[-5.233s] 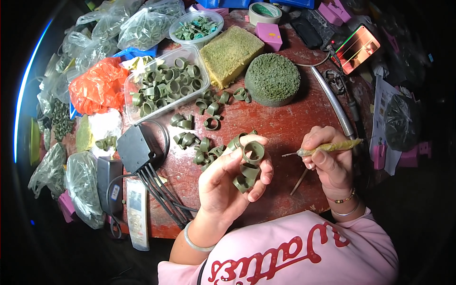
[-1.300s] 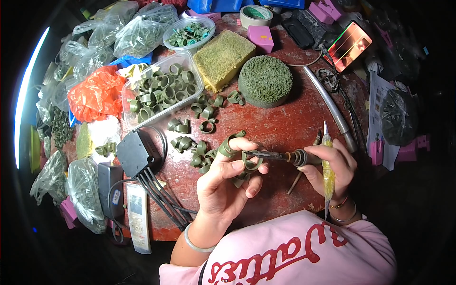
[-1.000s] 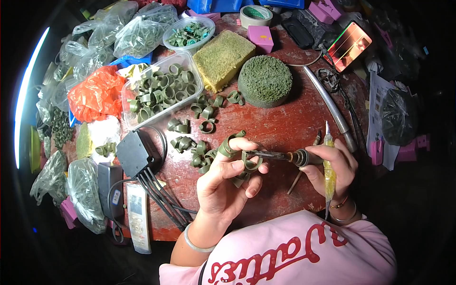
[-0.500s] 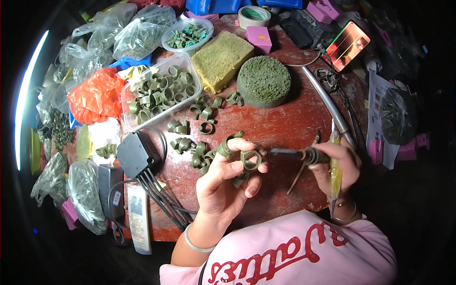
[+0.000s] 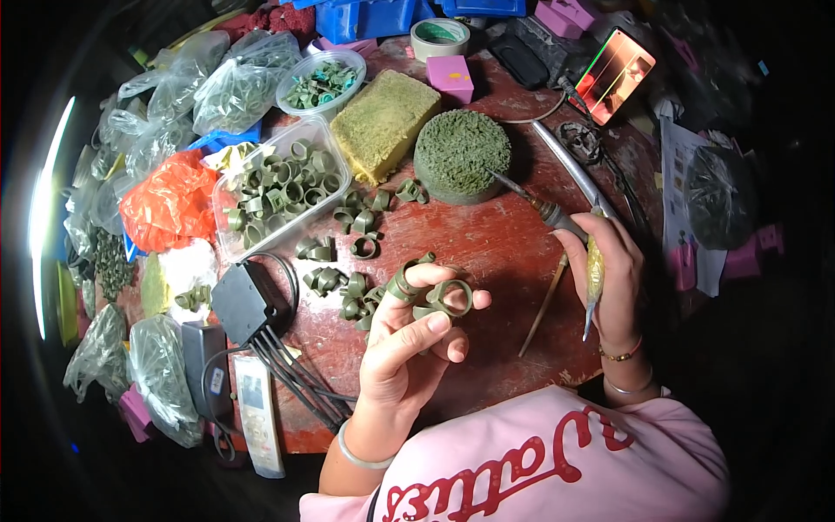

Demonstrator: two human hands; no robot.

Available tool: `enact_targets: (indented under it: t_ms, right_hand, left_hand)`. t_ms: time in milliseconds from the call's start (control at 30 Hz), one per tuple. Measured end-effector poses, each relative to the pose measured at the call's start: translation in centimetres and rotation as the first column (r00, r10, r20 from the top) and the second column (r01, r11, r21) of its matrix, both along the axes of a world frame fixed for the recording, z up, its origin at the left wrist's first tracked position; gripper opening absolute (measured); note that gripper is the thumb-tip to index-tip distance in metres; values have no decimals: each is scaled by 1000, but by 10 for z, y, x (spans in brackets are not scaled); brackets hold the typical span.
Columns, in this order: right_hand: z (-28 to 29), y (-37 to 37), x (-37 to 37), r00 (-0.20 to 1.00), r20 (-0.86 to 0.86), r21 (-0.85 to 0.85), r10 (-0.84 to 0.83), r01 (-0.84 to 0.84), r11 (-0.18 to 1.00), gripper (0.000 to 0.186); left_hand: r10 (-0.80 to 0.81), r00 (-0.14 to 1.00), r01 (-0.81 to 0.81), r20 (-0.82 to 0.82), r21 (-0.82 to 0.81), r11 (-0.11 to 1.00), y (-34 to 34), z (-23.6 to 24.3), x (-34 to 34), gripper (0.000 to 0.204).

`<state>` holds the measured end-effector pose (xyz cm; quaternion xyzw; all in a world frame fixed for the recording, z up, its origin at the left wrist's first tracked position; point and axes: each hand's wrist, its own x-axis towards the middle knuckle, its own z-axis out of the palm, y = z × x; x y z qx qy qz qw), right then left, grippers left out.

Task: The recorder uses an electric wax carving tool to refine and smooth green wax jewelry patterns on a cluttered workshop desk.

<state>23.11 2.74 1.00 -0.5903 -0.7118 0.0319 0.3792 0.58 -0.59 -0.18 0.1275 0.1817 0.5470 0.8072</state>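
Right now, mid-frame, the left hand (image 5: pixel 398 341) pinches a green ring (image 5: pixel 470 297); right of centre, the right hand (image 5: pixel 614 277) grips a grey tool (image 5: pixel 550 213) and a yellow tool (image 5: pixel 595 271), the grey one's tip at the round pad (image 5: pixel 461 150), upper centre.

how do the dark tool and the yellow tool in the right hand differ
The dark tool points toward the round green block; the yellow tool has its lower end toward the pink shirt. The dark tool looks thicker; the yellow tool, slimmer. Both are in the right hand.
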Motion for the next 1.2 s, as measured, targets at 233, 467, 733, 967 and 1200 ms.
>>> enact_targets:
  t_ms: [233,467,733,967,1200]
  right_hand:
    - [0,-1,0,1000,-21,-40,-3,3,999,16]
    - [0,-1,0,1000,1,-47,-8,8,999,16]
    - [-2,0,0,1000,-15,-46,-25,24,999,18]
    - [-3,1,0,1000,-14,-59,-28,27,998,17]
    - [-4,-8,8,949,-296,31,107,-102,994,20]
  left_hand:
    - [-46,997,45,55,25,999,1,-1,-1,36]
    - [-44,997,43,61,22,999,1,-3,-2,37]
    - [-42,997,40,57,34,999,1,-4,-2,37]
    - [-33,998,32,62,24,999,2,-2,-1,37]
    - [-30,998,30,48,0,1000,2,-2,-1,37]
